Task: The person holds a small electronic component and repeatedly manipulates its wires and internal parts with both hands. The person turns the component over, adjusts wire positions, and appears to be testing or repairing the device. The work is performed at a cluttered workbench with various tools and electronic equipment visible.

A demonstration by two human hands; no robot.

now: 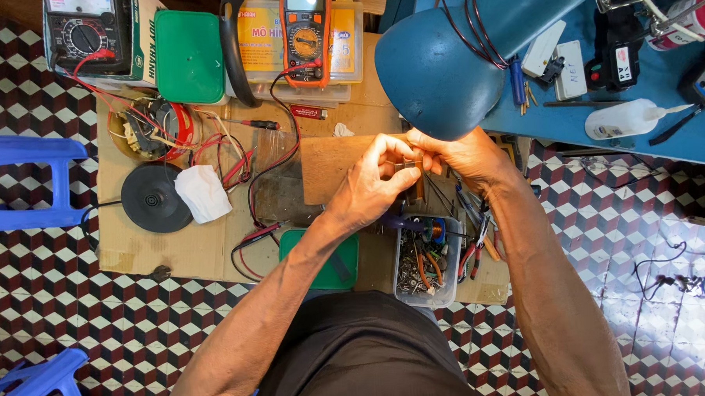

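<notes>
Both my hands meet under a blue desk lamp shade (441, 58). My left hand (375, 185) pinches a small brown, copper-coloured part (411, 172) between thumb and fingers. My right hand (464, 155) grips the same part from the other side. The part is mostly hidden by my fingers. Below my hands stands a clear plastic box (427, 262) filled with screws, small parts and wire pieces. Pliers with red handles (475, 248) lie beside the box.
A cardboard sheet (174, 243) covers the patterned floor tiles. On it lie a black round disc (151, 199), a white tissue (202, 192), red and black probe leads (250, 166), an orange multimeter (306, 32), an analogue meter (89, 31) and a green lid (189, 55). A blue stool (24, 182) stands left.
</notes>
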